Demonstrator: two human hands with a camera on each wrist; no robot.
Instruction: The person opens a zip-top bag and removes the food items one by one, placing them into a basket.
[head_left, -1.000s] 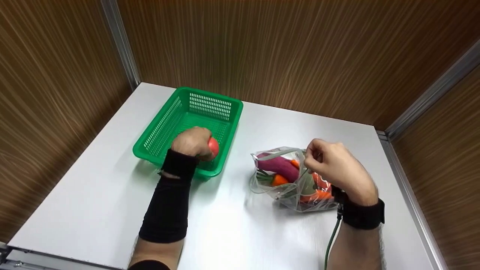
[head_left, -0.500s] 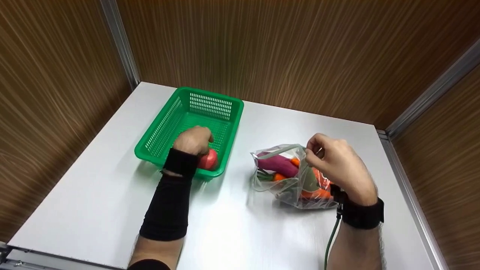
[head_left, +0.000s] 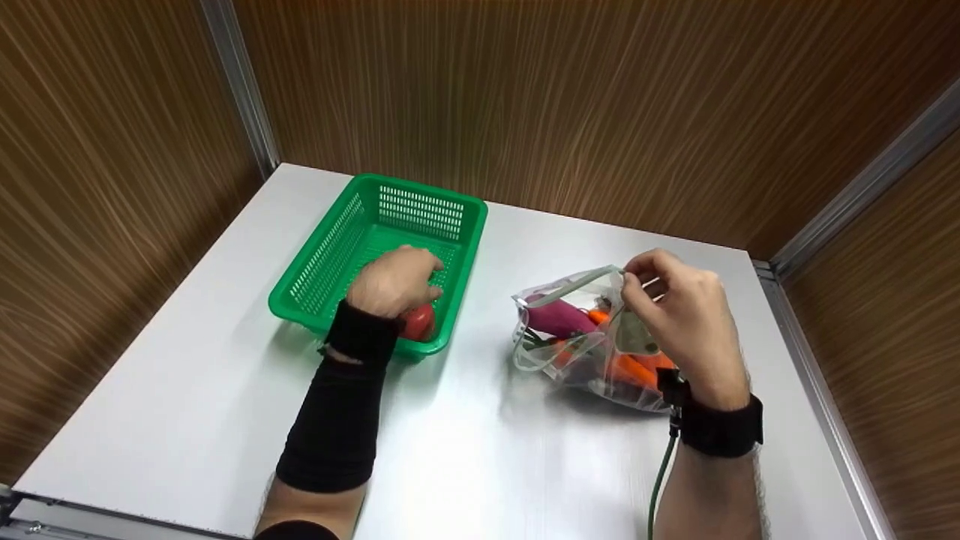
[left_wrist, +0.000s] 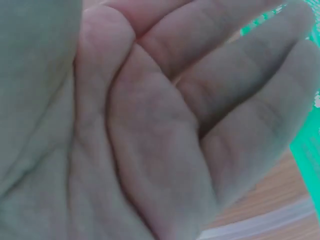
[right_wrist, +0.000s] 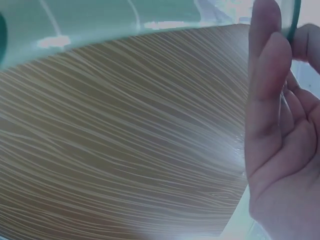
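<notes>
A red tomato (head_left: 418, 322) lies in the near right corner of the green basket (head_left: 409, 187). My left hand (head_left: 397, 281) hovers just above it with fingers stretched out; the left wrist view shows the left hand (left_wrist: 150, 125) with a bare palm, holding nothing. My right hand (head_left: 634, 281) pinches the top edge of a clear plastic bag (head_left: 577, 352) and holds its mouth up. Inside the bag lie a purple vegetable (head_left: 555, 319), orange carrots (head_left: 630, 370) and some green stems. In the right wrist view only my fingers (right_wrist: 270, 100) show against the wood wall.
The basket and bag sit on a white table (head_left: 187, 375) enclosed by brown wood-grain walls (head_left: 525, 90) on three sides. A green cable (head_left: 660, 480) runs from my right wrist strap. Bare tabletop lies in front of both forearms.
The left hand lowered the tomato into the basket's near corner and let go, its fingers straightening. The right hand raised the bag's edge up and slightly away.
</notes>
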